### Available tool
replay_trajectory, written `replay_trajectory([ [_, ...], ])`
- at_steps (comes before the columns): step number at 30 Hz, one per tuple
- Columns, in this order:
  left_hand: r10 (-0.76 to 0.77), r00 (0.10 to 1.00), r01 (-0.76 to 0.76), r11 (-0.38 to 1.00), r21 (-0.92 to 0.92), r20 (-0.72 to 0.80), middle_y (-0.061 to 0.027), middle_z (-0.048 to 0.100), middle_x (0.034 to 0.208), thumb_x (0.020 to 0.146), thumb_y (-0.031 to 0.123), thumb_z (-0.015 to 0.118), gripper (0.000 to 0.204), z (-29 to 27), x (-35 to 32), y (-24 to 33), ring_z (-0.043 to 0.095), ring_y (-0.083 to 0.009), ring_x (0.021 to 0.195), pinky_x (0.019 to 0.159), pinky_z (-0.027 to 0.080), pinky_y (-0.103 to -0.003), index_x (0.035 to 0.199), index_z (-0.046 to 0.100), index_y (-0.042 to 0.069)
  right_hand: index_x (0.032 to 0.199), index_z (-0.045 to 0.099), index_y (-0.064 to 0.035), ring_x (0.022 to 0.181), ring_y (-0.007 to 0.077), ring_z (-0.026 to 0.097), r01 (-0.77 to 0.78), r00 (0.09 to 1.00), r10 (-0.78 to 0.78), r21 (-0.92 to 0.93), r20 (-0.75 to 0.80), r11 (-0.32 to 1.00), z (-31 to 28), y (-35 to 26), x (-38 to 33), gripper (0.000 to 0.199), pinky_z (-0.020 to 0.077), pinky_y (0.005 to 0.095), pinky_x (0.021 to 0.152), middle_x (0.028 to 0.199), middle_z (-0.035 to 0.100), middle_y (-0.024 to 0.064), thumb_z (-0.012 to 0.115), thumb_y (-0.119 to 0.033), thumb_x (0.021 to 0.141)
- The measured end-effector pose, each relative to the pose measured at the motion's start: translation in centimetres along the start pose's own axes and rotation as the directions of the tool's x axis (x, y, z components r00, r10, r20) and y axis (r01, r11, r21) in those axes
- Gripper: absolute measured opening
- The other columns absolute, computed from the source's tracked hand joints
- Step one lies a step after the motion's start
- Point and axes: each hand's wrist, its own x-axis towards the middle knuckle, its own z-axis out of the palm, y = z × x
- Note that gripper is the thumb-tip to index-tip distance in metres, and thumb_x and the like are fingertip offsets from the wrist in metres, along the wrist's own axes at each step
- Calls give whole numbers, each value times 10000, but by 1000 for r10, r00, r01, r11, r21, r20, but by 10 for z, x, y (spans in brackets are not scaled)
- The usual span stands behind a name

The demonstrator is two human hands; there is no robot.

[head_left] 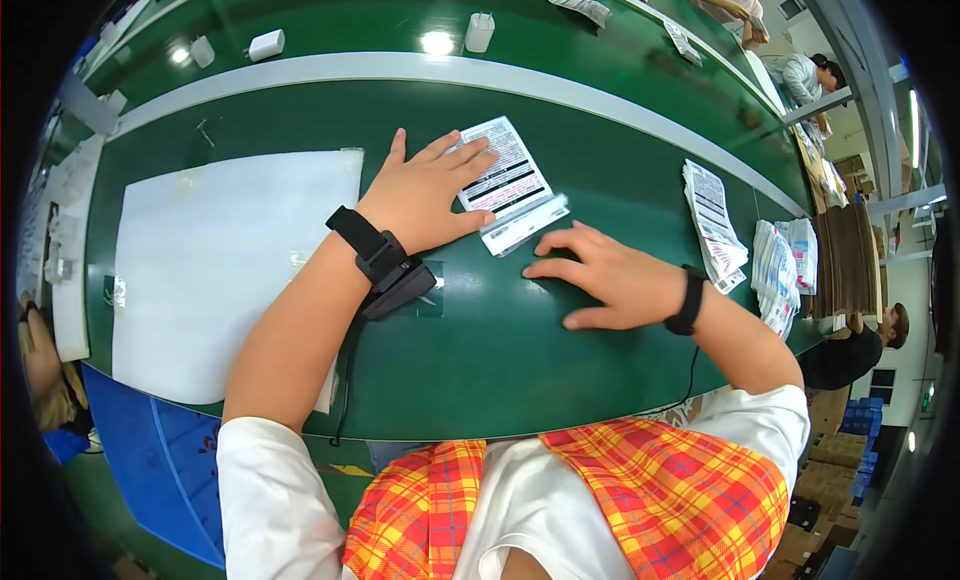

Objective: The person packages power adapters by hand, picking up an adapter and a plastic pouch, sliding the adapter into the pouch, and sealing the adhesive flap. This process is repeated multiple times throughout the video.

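From afar I see a white sheet (230, 270), then my left hand (425, 195), fingers spread wide over a printed packet (512, 170) on the green table (450, 380), my right hand (622, 280) beside it, parted fingers empty, and stacked packets (712, 215).

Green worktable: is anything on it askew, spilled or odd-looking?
Nothing looks spilled. Slightly askew: the printed packet partly under the left hand lies slanted, and the pile of packets at right has uneven edges.

You have two hands (425, 195), one packet (512, 172) under the left, two wristbands (688, 300), one white sheet (225, 270), three white plug adapters (479, 33) ahead
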Motion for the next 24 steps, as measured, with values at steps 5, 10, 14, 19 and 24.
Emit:
replay_trajectory([
  [5, -46, 998, 50, 995, 83, -50, -88, 535, 1369, 814, 356, 630, 527, -16, 0, 19, 406, -280, 1353, 1139, 158, -632, 1291, 582, 136, 1104, 628, -22, 1021, 175, 575, -296, 955, 252, 436, 158, 850, -61, 31, 38, 307, 458, 336, 916, 1106, 623, 90, 653, -259, 911],
  [10, -47, 996, 57, 989, 134, -73, -98, 595, 1199, 765, 197, 643, 402, -12, 7, 13, 494, -284, 1230, 1115, 230, -628, 1155, 640, 97, 1311, 488, -52, 1113, 162, 526, -366, 726, 636, 636, -261, 679, -62, 134, 146, 586, 399, 299, 972, 1215, 579, 74, 737, -270, 828],
  [14, -102, 993, 107, 991, 80, -59, -106, 601, 1138, 774, 148, 633, 345, -14, 13, 11, 521, -280, 1172, 1094, 283, -620, 1112, 651, 81, 1378, 409, -67, 1128, 232, 550, -418, 404, 870, 788, -284, 451, -47, 185, 213, 786, 429, 325, 946, 1270, 547, 135, 803, -321, 747],
  [19, -41, 985, 53, 996, 65, -169, -109, 593, 1134, 796, 167, 633, 341, -6, 7, 9, 527, -285, 1149, 1080, 313, -608, 1124, 647, 72, 1334, 432, -78, 1070, 287, 599, -616, 337, 830, 563, -444, 551, -44, 207, 225, 631, 488, 368, 885, 1280, 537, 181, 740, -273, 818],
  [24, -19, 990, 32, 995, 90, -143, -117, 569, 1215, 820, 207, 638, 378, 1, 5, 1, 503, -311, 1208, 1088, 327, -561, 1175, 633, 76, 1242, 454, -89, 983, 277, 641, 142, 687, 678, 963, -261, 227, -47, 151, 173, 339, 525, 368, 821, 1230, 564, 188, 555, -211, 943],
])
